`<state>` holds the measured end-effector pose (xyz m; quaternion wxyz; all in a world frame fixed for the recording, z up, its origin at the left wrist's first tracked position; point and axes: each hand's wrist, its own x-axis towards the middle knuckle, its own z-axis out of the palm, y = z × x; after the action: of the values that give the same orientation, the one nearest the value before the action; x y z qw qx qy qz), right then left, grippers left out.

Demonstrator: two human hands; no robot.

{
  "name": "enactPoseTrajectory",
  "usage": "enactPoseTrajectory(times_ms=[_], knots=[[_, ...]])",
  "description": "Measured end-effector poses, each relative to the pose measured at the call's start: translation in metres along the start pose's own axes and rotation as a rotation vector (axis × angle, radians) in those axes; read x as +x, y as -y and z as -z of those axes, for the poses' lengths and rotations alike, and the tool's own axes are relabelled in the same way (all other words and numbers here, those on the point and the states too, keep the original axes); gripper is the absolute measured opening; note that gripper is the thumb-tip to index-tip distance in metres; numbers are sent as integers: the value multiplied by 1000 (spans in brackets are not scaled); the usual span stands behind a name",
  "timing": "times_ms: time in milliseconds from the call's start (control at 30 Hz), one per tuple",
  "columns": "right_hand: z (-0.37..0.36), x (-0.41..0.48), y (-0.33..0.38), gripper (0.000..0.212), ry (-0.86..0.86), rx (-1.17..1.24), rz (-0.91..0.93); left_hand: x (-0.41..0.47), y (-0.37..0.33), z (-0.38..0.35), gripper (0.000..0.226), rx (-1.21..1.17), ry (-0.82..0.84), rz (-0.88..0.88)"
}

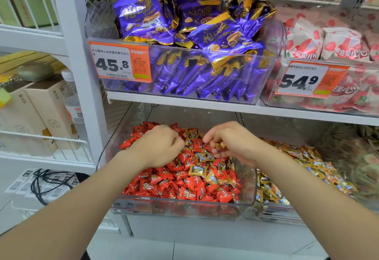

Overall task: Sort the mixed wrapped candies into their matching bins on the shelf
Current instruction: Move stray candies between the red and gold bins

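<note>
A clear bin (180, 208) on the lower shelf holds a heap of red wrapped candies (174, 186) with several gold wrapped candies (198, 169) mixed in on top. To its right, a second clear bin holds gold candies (303, 169). My left hand (159, 147) rests on the red heap with its fingers curled down into the candies; whether it holds one is hidden. My right hand (231, 143) hovers over the middle of the heap and holds several gold candies (220, 147) in its curled fingers.
On the upper shelf stands a bin of purple chocolate packs (194, 40) with a 45.8 price tag (121, 63), and a bin of white-and-red packs (332, 44) tagged 54.9. White wire racks with boxes (45, 112) stand at the left.
</note>
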<state>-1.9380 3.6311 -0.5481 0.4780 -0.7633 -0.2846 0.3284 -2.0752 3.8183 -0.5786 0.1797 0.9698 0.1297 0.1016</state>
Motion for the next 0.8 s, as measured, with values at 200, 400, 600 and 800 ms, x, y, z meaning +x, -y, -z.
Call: enactPoseTrajectory(times_ms=[200,400,600,800], knots=[[6,-11,7,33,80,-716,282,8,-4,-12,57,-12,-96,-34],[12,-25,6,39,202,-1276,355,12,-7,-17,26,-6,181,-125],[12,-25,-1,32,173,-1387,380,7,-3,-11,39,-14,303,-153],[23,-17,-1,34,23,-1191,487,-1,7,1,15,33,368,-130]])
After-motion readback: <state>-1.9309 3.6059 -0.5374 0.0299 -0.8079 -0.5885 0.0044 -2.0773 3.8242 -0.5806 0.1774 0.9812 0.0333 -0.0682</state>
